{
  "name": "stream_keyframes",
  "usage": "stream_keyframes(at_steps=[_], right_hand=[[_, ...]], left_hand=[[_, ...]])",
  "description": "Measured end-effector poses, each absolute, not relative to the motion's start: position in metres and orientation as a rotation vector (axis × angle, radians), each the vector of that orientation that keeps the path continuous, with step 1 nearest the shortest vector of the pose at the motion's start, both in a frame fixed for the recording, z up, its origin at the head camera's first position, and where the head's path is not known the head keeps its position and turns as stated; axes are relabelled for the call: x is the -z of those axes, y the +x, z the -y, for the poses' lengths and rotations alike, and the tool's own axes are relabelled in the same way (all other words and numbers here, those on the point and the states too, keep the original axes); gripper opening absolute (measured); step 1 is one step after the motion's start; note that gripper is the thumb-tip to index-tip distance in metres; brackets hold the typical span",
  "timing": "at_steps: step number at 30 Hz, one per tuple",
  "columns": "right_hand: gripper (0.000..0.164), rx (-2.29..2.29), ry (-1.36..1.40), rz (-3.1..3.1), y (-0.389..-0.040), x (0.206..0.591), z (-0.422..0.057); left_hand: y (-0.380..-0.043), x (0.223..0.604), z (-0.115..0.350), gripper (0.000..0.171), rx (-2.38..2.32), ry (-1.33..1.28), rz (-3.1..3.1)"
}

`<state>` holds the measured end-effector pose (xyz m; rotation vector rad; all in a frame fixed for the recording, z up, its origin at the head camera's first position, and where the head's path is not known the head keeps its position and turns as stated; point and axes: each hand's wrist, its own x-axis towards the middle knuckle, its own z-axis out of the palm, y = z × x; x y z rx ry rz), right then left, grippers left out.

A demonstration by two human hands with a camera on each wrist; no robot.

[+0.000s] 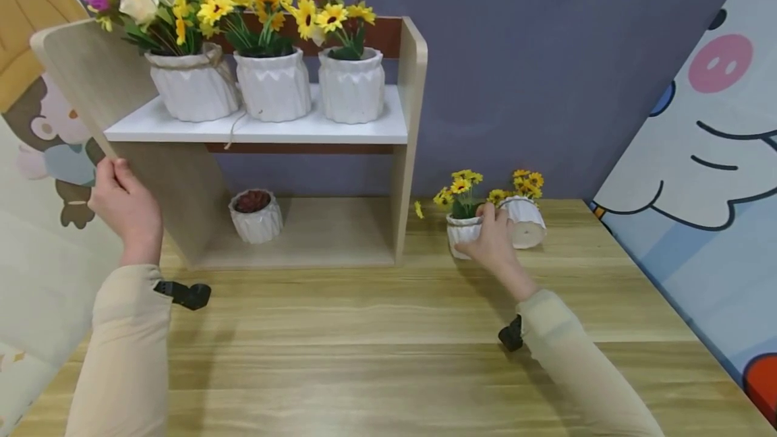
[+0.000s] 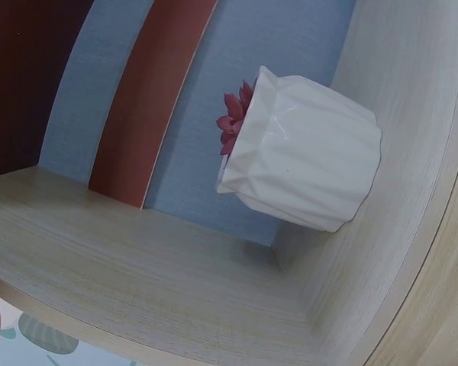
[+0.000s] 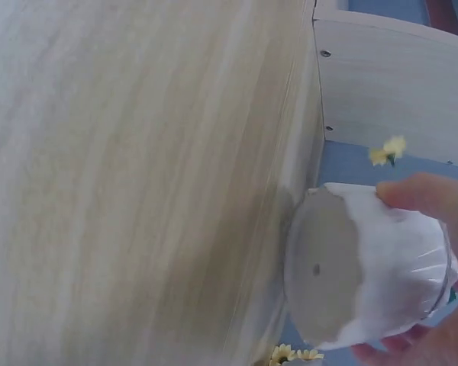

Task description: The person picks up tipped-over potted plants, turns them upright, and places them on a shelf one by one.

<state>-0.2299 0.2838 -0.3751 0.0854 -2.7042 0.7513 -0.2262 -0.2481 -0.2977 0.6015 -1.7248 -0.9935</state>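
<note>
My left hand (image 1: 127,204) grips the front edge of the left side panel of a wooden shelf (image 1: 414,100). On the right, my right hand (image 1: 494,245) holds a small white flowerpot (image 1: 458,236) with yellow flowers, thumb and fingers round its sides. In the right wrist view the underside of this pot (image 3: 397,259) shows, with a small hole in it. Just behind the hand, another white pot (image 1: 527,224) with yellow flowers leans over, its base facing me. A white pot (image 2: 313,160) with a dark red succulent stands on the shelf's lower level, near the left panel.
Three white pots stand on the upper board (image 1: 267,131): a large bouquet pot (image 1: 194,86) at left, a yellow-flowered pot (image 1: 273,86) in the middle and another (image 1: 352,90) at right. A twine end hangs over the board. The wooden table (image 1: 340,349) meets walls behind and at right.
</note>
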Motion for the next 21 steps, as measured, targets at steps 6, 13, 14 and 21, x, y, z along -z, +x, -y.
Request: stream_keyframes(at_steps=[6,13,14,21], right_hand=[[0.072,-0.838,0.058,2.687,-0.230,0.381,-0.287],[0.071,-0.853,0.107,2.611,-0.231,0.388,-0.295],[0.071,-0.861,0.112,2.601,-0.230,0.389,-0.296],[0.069,-0.945,0.095,2.616,-0.224,0.398,-0.305]], left_hand=[[-0.226,0.299,0.248,0.040,0.974,0.564,1.715],[-0.225,0.297,0.247,0.036,0.992,0.551,1.718],[-0.225,0.297,0.247,0.035,0.988,0.553,1.720],[-0.224,0.298,0.248,0.035,0.990,0.578,1.724]])
